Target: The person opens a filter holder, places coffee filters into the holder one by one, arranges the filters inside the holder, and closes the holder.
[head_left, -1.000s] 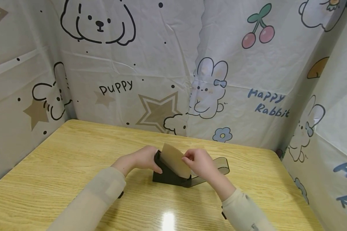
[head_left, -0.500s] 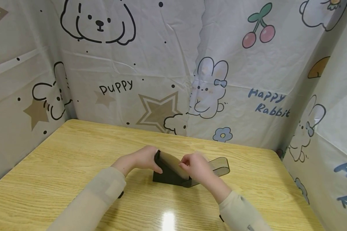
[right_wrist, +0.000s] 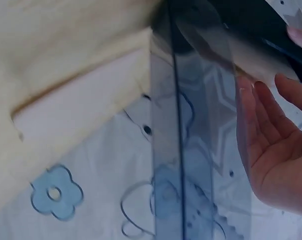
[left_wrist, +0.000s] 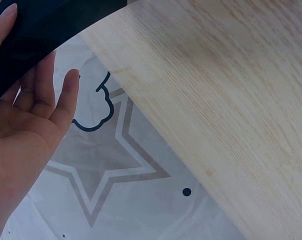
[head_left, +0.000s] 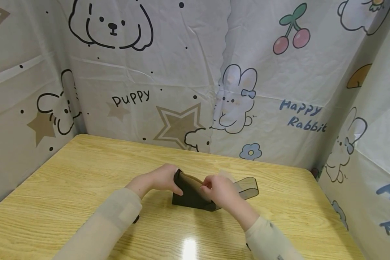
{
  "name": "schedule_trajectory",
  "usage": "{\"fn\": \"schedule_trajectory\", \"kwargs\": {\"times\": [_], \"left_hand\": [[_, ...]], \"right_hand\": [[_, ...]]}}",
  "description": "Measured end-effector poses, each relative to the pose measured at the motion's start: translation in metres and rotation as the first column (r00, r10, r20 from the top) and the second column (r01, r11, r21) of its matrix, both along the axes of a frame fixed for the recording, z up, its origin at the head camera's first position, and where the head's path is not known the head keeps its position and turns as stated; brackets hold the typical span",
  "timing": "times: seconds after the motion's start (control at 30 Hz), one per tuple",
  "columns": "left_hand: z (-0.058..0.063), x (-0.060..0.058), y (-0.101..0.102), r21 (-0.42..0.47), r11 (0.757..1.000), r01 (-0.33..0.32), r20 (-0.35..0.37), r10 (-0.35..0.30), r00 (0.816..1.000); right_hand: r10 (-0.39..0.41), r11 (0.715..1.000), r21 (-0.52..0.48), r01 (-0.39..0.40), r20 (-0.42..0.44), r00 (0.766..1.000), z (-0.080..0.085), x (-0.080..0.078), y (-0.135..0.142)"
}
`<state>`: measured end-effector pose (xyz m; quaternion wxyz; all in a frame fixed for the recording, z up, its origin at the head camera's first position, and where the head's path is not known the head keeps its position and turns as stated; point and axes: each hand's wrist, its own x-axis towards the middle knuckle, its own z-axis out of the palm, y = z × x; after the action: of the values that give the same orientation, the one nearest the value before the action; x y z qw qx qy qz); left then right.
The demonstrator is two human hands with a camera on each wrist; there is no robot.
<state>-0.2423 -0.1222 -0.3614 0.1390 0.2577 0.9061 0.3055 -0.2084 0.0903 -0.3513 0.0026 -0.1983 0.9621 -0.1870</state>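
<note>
A small black box [head_left: 188,196] with a slanted open top stands tilted on the table. My left hand [head_left: 165,177] grips its raised left end, thumb on the near side; in the left wrist view the fingers [left_wrist: 44,82] curl beneath the black wall. A brown sheet [head_left: 194,183] sits in the box, its top edge just showing. My right hand [head_left: 225,189] pinches the sheet at its upper right edge, and the right wrist view has the fingertips [right_wrist: 258,87] right at the brown edge [right_wrist: 271,65]. The box's clear lid [head_left: 249,186] hangs open to the right.
Behind my right hand a pale flat piece [right_wrist: 81,100] lies on the wooden table [head_left: 117,159], near its far edge. Cloth curtains [head_left: 133,68] printed with rabbits, stars and cherries enclose the back and both sides.
The brown sheet, which stuck up well above the box, has sunk down into it. My right hand has moved slightly down and left with it; the left hand keeps its hold.
</note>
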Motion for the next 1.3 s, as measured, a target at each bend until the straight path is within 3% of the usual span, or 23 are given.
{"fn": "schedule_trajectory", "kwargs": {"times": [0.17, 0.33, 0.43, 0.53, 0.67, 0.8, 0.93, 1.1, 1.17, 1.3], "left_hand": [[0.001, 0.0, -0.002, 0.016, 1.0, 0.018, 0.006, -0.018, 1.0], [0.003, 0.002, -0.004, 0.029, 0.999, 0.022, 0.016, -0.023, 1.0], [0.006, 0.004, -0.006, 0.04, 0.999, 0.029, 0.018, -0.03, 0.999], [0.006, 0.004, -0.007, 0.046, 0.998, 0.03, 0.024, -0.031, 0.999], [0.004, 0.004, -0.007, 0.04, 0.999, 0.011, 0.037, -0.012, 0.999], [0.0, 0.004, -0.005, 0.038, 0.999, 0.007, 0.034, -0.008, 0.999], [-0.002, 0.005, -0.003, 0.039, 0.999, 0.011, 0.039, -0.013, 0.999], [0.0, 0.005, -0.001, 0.05, 0.999, 0.009, 0.042, -0.011, 0.999], [0.0, 0.005, -0.001, 0.055, 0.998, 0.014, 0.038, -0.017, 0.999], [0.001, 0.004, 0.0, 0.058, 0.998, 0.023, 0.042, -0.026, 0.999]], "right_hand": [[-0.061, 0.998, -0.027, 0.06, -0.058, 0.996, 0.028, 0.003, 0.011], [-0.17, 0.982, -0.103, 0.159, -0.108, 0.98, 0.055, -0.001, 0.04], [-0.241, 0.962, -0.158, 0.222, -0.115, 0.964, 0.063, -0.007, 0.064], [-0.304, 0.938, -0.202, 0.281, -0.093, 0.948, 0.06, -0.017, 0.088], [-0.373, 0.915, -0.19, 0.356, -0.059, 0.926, 0.038, -0.032, 0.113], [-0.419, 0.906, -0.062, 0.418, 0.01, 0.908, 0.006, -0.041, 0.124], [-0.382, 0.923, 0.086, 0.374, 0.107, 0.918, -0.02, -0.041, 0.119], [-0.343, 0.937, 0.158, 0.313, 0.226, 0.912, -0.039, -0.046, 0.106], [-0.329, 0.939, 0.185, 0.291, 0.229, 0.916, -0.053, -0.056, 0.109], [-0.264, 0.942, 0.243, 0.232, 0.106, 0.959, -0.107, -0.094, 0.133]]}}
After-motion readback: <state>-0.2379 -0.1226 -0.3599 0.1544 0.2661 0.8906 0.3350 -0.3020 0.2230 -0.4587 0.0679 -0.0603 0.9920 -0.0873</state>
